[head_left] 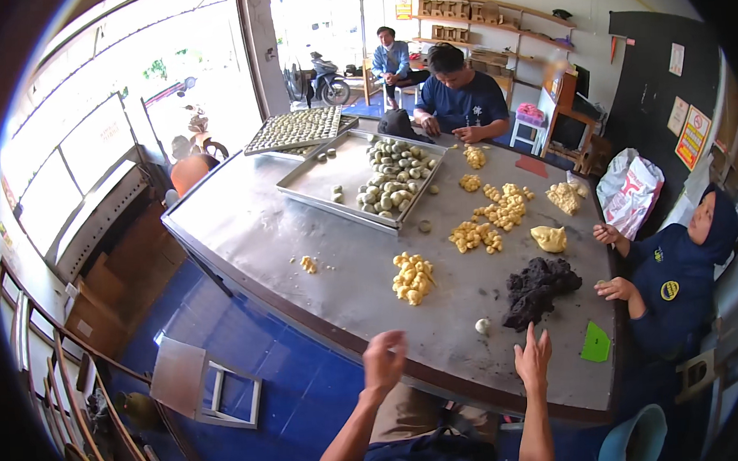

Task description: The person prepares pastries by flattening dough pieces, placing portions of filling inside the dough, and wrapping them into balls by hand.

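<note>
My left hand (385, 362) is over the near edge of the metal table, its slightly blurred fingers loosely bent and nothing seen in them. My right hand (533, 357) reaches forward with fingers apart, the fingertips just at the near side of a crumbly black mass (540, 289). Between the hands, farther in, sits one small pale ball (483, 326). A pile of yellow dough lumps (412, 278) lies beyond my left hand. To the right of my right hand is a flat green piece (595, 342).
More yellow lumps (504, 208) and a larger yellow dough piece (549, 238) lie farther back. A metal tray (301, 184) holds greenish balls; a filled tray (294, 128) stands behind it. Co-workers sit at the far side (462, 94) and right (676, 275). A stool (228, 393) stands left.
</note>
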A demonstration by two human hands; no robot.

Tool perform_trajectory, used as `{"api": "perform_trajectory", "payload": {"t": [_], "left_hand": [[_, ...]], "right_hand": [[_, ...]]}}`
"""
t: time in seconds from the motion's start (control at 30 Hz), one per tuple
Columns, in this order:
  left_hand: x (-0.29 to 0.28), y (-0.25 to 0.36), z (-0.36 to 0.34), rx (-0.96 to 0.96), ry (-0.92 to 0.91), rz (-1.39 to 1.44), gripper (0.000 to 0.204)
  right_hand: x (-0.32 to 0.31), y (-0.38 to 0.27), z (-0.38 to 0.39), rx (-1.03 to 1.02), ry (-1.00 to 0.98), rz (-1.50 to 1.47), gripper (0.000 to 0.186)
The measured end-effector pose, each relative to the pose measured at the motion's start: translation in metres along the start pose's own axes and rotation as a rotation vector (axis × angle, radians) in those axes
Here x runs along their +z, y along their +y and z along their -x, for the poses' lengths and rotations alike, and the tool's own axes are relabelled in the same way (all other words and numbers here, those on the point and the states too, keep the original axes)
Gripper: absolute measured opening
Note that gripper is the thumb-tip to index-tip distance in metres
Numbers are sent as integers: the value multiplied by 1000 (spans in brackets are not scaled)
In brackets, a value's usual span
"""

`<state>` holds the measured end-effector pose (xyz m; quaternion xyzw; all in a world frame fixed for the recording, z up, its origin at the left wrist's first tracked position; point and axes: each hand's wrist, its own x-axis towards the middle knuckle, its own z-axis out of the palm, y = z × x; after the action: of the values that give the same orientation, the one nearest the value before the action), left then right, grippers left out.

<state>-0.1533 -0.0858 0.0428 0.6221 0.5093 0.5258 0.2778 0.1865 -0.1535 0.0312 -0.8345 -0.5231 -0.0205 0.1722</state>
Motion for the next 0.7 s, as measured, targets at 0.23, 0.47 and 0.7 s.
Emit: {"api": "perform_trajectory", "payload": {"t": [0.23,0.47,0.7], "left_hand": [[151,-21,-33,318,-449,-211,66],[177,-21,-25,454,-580,-318,50],[178,8,-25,229,-613,-48,36]], "right_hand": [[22,19,23,-70,-63,-45,61],[12,25,17,44,72,-165,53],[25,28,33,-170,110,-80,55]]}}
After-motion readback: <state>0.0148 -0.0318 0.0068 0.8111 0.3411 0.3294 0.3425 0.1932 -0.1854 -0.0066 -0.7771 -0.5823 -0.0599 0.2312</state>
